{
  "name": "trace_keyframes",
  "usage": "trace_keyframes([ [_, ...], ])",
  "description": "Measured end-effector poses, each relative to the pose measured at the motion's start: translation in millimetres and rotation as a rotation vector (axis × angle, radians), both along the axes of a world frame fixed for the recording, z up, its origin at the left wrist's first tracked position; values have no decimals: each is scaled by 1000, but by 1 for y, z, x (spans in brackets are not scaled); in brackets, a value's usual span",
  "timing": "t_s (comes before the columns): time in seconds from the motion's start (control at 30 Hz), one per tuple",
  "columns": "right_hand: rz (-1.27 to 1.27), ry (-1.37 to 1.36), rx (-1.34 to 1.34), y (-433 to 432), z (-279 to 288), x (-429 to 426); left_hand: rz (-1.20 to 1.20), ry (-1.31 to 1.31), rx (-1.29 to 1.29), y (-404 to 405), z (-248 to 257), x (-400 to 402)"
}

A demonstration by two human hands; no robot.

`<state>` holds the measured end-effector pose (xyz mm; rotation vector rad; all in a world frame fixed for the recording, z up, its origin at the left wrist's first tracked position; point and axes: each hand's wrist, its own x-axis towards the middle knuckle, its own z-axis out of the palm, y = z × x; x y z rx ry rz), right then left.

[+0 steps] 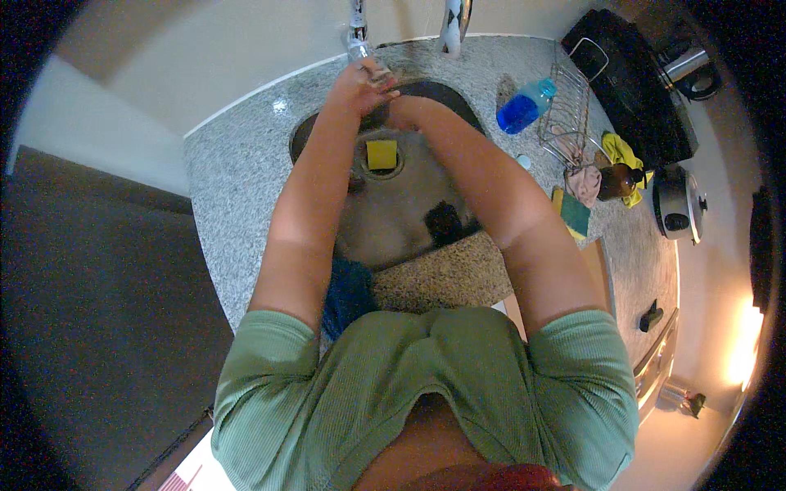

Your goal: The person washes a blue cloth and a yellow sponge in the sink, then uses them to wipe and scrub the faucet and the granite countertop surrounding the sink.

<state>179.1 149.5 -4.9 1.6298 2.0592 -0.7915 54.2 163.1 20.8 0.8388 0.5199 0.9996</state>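
Observation:
Both arms reach over a dark sink [405, 202] to its far side. My left hand [362, 89] is raised below the spout of a chrome tap [358, 37], near the sink's back edge; blur leaves unclear whether its fingers hold anything. Close to its right and a little lower, my right hand [405, 113] is bent inward, its fingers mostly hidden. A yellow sponge [382, 154] lies over the drain on the sink floor. Nearer me in the basin is a black object [443, 222] that I cannot make out.
Right of the sink stand a bottle of blue liquid [525, 107], a wire rack [568, 104], a green and yellow sponge [572, 215], a pink cloth [583, 184] and an amber pump bottle [617, 181]. A dark blue cloth [350, 294] hangs at the front edge. A rice cooker [675, 205] is farther right.

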Motion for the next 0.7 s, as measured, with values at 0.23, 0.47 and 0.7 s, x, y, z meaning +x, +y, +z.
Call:
trace_keyframes([
  [0.23,613,-288,206,17,-27,47,66,529,94,-3,33,51],
  [0.47,170,-86,276,-15,33,33,150,128,-523,-3,-24,47],
  [0.7,417,3,424,-61,103,11,-155,30,-471,-36,-93,56],
])
